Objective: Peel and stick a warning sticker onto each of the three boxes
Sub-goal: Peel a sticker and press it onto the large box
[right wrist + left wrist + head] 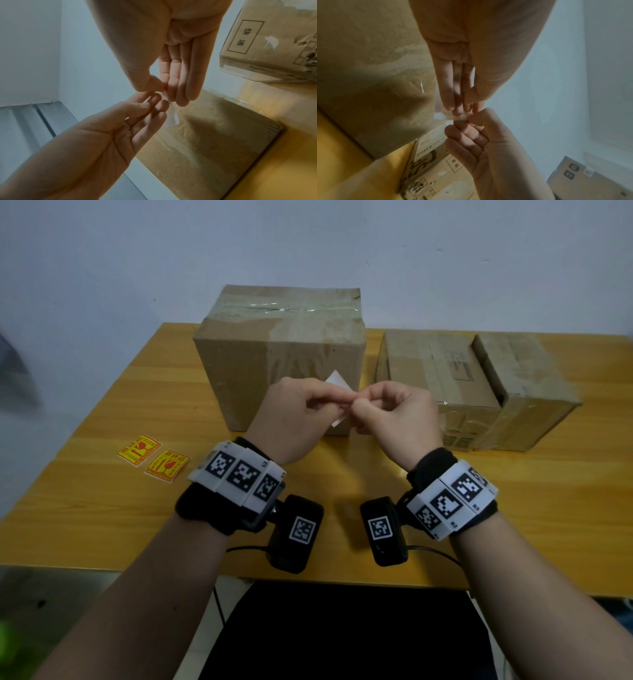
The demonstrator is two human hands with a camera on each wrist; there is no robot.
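Note:
Three brown cardboard boxes stand on the wooden table [102, 508]: a large box [274, 347] in the middle, a lower middle box [435, 378] and a right box [524, 385] beside it. In front of the large box both hands hold one warning sticker [337, 381] in the air, its white back towards me. My left hand [329, 405] pinches its left side. My right hand [356, 405] pinches its edge with thumb and fingertip. The wrist views show the sticker [443, 116] [173, 116] between the touching fingertips of my left hand [467, 106] and my right hand [171, 92].
Two more yellow-and-red warning stickers [152, 462] lie flat at the table's left, near its edge. The table's front strip below my wrists is bare wood. A pale wall stands close behind the boxes. Another cardboard box [582, 180] sits on the floor.

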